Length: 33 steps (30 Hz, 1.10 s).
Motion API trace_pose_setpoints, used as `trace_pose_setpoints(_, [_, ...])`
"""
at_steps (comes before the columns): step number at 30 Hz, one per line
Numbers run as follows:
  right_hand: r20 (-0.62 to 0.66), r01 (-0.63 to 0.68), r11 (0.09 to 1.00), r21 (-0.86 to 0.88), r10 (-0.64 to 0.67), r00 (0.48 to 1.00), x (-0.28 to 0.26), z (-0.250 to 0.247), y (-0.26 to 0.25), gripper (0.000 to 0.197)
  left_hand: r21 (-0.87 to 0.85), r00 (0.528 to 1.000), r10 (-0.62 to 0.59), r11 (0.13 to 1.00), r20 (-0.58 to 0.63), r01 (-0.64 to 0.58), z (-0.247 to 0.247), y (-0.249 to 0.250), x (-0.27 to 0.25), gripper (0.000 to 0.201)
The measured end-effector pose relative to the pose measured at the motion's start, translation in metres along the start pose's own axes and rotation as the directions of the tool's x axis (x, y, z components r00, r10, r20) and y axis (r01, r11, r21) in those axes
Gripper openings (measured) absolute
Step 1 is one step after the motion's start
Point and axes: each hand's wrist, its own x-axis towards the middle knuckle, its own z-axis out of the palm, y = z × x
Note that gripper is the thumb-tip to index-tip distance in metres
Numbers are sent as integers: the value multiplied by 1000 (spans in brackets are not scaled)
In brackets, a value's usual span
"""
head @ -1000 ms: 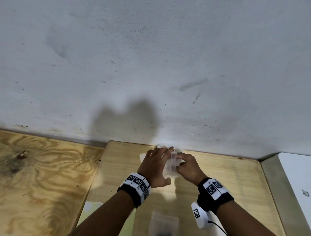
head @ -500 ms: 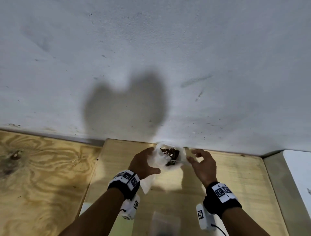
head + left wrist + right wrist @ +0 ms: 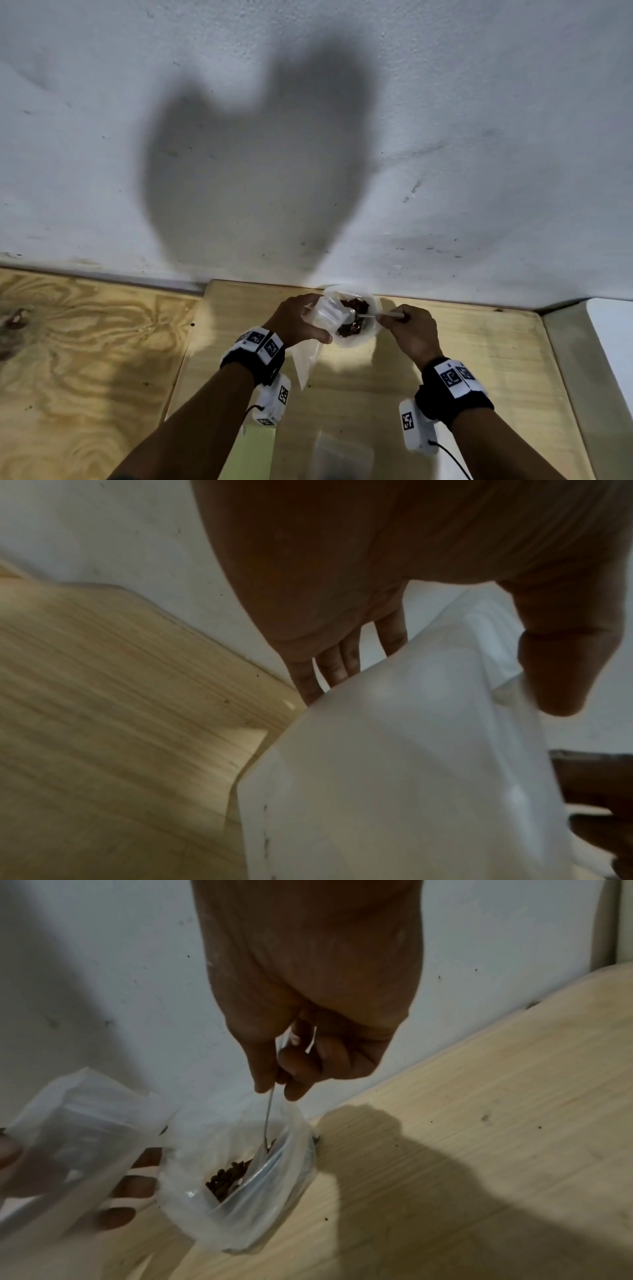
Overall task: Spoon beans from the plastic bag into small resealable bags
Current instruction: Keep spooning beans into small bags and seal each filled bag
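A clear plastic bag (image 3: 356, 337) of dark beans (image 3: 354, 304) stands open on the wooden table, close to the wall. My left hand (image 3: 308, 318) holds a small resealable bag (image 3: 327, 313) by its mouth, at the plastic bag's left rim; the thumb (image 3: 561, 669) presses the small resealable bag (image 3: 394, 750) against the fingers. My right hand (image 3: 390, 317) pinches the handle of a thin spoon (image 3: 368, 316). In the right wrist view the spoon (image 3: 268, 1115) reaches down into the beans (image 3: 226, 1175) inside the plastic bag (image 3: 294, 1172). The spoon's bowl is hidden among them.
Another small clear bag (image 3: 342, 455) lies on the table near its front edge, beside a pale green sheet (image 3: 253, 452). A white wall (image 3: 308, 137) rises right behind the table (image 3: 479, 359). Plywood (image 3: 85, 342) lies to the left, a white surface (image 3: 613, 342) to the right.
Both hands were together on the plastic bag. Its mouth then came open, the left hand raised the small bag beside it, and the right hand brought the spoon into the beans.
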Motion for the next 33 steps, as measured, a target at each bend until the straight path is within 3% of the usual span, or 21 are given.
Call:
trace_pose_setpoints(3, [-41, 69, 989, 134, -64, 997, -3, 6, -1, 28, 53, 999, 23, 998, 32, -25, 7, 1, -1, 83])
trace_pose_setpoints(5, [-87, 128, 983, 135, -117, 989, -7, 7, -2, 29, 73, 1000, 18, 997, 24, -20, 10, 3, 0, 85])
trace_pose_setpoints(7, [-149, 183, 981, 62, -172, 974, -12, 5, -1, 30, 71, 1000, -5, 997, -11, 6, 11, 4, 1, 90])
trace_pose_setpoints(11, [-213, 299, 918, -262, -357, 909, -27, 2, 9, 24, 92, 997, 15, 996, -78, -8, 11, 1, 2, 86])
trace_pose_setpoints(13, [-210, 345, 894, -286, -410, 888, -31, 8, 20, 25, 112, 994, 37, 993, -101, -25, 12, -2, 0, 84])
trace_pose_setpoints(15, [-236, 324, 926, -194, -365, 901, -30, 18, 31, 33, 112, 992, 56, 993, -113, -43, 15, -4, -1, 84])
trace_pose_setpoints(19, [-265, 187, 971, 150, -143, 954, -31, 35, 37, 43, 104, 989, 98, 991, -112, -86, 18, -7, -3, 91])
trace_pose_setpoints(25, [-173, 58, 957, 284, -8, 985, -35, 52, 37, 45, 161, 977, 189, 972, -102, -171, 26, -7, -8, 93])
trace_pose_setpoints(33, [15, -201, 808, 554, 232, 973, -30, 78, 15, 49, 241, 968, 232, 949, -94, -204, 39, -10, -12, 96])
